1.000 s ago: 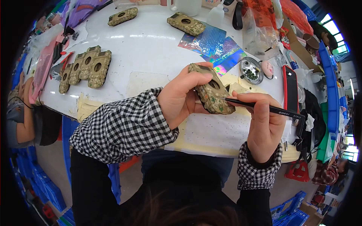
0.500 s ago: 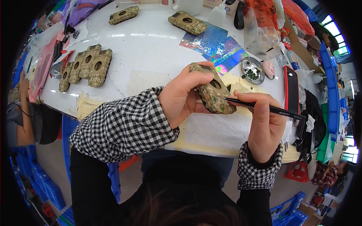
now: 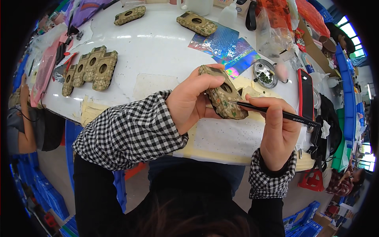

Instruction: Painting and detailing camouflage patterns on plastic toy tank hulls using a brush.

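My left hand [image 3: 189, 98] grips a camouflage-painted model tank hull [image 3: 230, 106], which has a round hole in its top. The hull is tilted above the table's near edge. In my right hand [image 3: 279, 132], slim black tweezers [image 3: 258, 108] are pinched between thumb and fingers. Their pointed tip is at the hull's near side; whether it holds a small piece cannot be made out. To the right of the hull, a round shallow dish [image 3: 274, 81] holds small dark green bits [image 3: 263, 76].
Several matching hulls [image 3: 91, 69] stand grouped at the left, with single hulls [image 3: 196, 23] farther back. Shiny holographic sheets [image 3: 223, 43] lie beyond my hands. A red-edged phone [image 3: 305, 94] and plastic bags [image 3: 272, 35] are at the right. Another person's arm [image 3: 27, 118] shows far left.
Both hands and the hull stay nearly in place. The tweezers have turned very slightly in my right hand, and the pink oval object by the dish now looks blurred.
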The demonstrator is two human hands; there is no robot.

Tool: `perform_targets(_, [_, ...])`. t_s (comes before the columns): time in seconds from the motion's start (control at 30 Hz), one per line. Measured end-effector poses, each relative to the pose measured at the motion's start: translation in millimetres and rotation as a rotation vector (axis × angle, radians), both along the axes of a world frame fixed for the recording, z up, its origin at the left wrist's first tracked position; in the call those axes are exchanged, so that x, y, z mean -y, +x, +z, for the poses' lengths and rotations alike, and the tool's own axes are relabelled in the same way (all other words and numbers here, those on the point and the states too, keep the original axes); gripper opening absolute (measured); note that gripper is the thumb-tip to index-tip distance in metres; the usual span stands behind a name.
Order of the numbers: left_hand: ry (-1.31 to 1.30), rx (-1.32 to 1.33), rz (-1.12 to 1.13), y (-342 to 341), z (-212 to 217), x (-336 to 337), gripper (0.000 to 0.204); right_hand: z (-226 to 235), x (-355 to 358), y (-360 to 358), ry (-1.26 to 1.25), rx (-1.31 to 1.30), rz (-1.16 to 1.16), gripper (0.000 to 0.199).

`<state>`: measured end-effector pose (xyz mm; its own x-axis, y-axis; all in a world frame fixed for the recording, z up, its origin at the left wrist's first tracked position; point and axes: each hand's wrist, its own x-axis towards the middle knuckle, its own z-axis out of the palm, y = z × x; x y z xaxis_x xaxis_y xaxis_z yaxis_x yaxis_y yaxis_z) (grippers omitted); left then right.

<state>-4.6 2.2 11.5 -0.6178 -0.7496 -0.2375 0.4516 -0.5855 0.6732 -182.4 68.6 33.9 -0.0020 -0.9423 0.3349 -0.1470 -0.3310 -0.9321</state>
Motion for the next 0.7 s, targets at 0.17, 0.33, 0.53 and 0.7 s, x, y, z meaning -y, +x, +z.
perform_targets(0.17, [-0.007,-0.003,-0.004,-0.3,-0.8,0.3,0.046,0.7,-0.8,0.2,-0.007,-0.001,-0.003,0.027])
perform_targets(0.33, [-0.007,-0.008,0.001,-0.4,-1.9,0.2,0.045,0.5,-0.6,0.9,-0.009,0.011,0.005,0.027])
perform_targets(0.53, [0.000,-0.003,0.002,-0.5,-1.3,0.4,0.044,0.2,-0.6,1.0,-0.022,-0.019,-0.011,0.027])
perform_targets(0.7, [-0.005,-0.002,-0.002,-0.5,-2.6,0.3,0.045,0.5,-1.0,1.4,-0.016,-0.009,-0.015,0.026])
